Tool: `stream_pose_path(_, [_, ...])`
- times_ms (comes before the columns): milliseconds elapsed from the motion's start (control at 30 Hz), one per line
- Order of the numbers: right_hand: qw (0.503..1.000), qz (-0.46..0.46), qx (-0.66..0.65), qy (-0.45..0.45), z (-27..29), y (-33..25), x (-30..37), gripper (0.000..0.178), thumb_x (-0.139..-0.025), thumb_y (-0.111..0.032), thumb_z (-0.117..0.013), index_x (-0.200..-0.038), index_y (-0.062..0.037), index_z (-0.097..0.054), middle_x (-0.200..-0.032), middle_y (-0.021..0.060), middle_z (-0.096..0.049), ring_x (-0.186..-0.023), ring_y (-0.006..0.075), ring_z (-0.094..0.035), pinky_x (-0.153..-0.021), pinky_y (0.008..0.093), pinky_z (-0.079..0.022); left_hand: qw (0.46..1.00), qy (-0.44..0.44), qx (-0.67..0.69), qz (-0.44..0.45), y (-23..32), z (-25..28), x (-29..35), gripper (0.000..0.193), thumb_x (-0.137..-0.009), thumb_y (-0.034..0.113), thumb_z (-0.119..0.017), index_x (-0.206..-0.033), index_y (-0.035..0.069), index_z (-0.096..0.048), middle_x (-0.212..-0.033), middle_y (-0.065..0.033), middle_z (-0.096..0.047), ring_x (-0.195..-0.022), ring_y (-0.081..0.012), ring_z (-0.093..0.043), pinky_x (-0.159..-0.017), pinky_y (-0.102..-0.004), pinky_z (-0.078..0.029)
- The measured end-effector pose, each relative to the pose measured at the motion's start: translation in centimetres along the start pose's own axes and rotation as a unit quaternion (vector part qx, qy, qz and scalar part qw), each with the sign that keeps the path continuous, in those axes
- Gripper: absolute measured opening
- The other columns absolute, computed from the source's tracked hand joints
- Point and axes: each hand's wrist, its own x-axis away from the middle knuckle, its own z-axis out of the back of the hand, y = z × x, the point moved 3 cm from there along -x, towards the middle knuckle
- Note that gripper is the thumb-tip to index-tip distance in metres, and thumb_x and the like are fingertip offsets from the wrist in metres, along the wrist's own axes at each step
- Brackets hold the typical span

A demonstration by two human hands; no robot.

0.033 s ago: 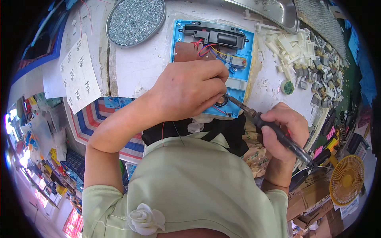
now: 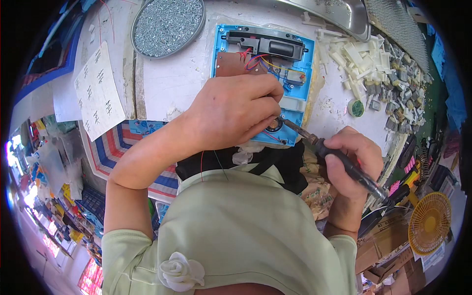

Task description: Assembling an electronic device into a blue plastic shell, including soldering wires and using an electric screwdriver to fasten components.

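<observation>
My right hand (image 2: 358, 160) is wrapped around the dark handle of a soldering iron (image 2: 339, 160). Its tip reaches a small round speaker (image 2: 274, 126) at the near end of an open blue plastic casing (image 2: 306, 98). Over that casing my left hand (image 2: 238, 110) is closed, fingertips pinched close to the iron's tip; what they hold is hidden. Beneath the left hand, a thin red wire (image 2: 202, 167) and a dark one stick out toward my shirt. Inside the casing are a brown circuit board (image 2: 231, 65), a black part (image 2: 280, 48) and coloured wires (image 2: 255, 60).
A round metal dish of small screws (image 2: 168, 27) stands at the far left, above a paper with handwriting (image 2: 100, 93). White plastic pieces (image 2: 356, 61) and grey metal-like blocks (image 2: 400, 91) are heaped on the right, near a green round piece (image 2: 355, 108). A yellow fan (image 2: 429, 223) is at lower right.
</observation>
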Motion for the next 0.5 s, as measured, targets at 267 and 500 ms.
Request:
stream_pose_path(267, [0.998, -0.016, -0.048, 0.024, 0.67, 0.67, 0.97, 0.024, -0.075, -0.008, -0.076, -0.096, 0.0025, -0.072, -0.067, 0.0051, -0.06, -0.055, 0.0116, -0.05, -0.052, 0.0255, -0.035, 1.0, -0.002, 0.0, 0.002, 0.04, -0.02, -0.01, 0.022, -0.073, 0.002, -0.078, -0.09, 0.008, -0.067, -0.093, -0.0048, -0.064, -0.077, -0.0255, -0.067, -0.061, -0.0353, -0.053])
stream_pose_path(500, [0.998, 0.008, -0.048, 0.034, 0.74, 0.62, 1.14, 0.025, -0.074, -0.007, -0.076, -0.095, 0.0037, -0.071, -0.066, 0.0046, -0.06, -0.055, 0.0119, -0.049, -0.051, 0.0256, -0.034, 1.0, 0.0, -0.007, 0.002, 0.07, 0.07, 0.02, 0.024, -0.073, 0.0, -0.078, -0.092, 0.008, -0.067, -0.098, -0.0058, -0.064, -0.079, -0.026, -0.067, -0.063, -0.0352, -0.054])
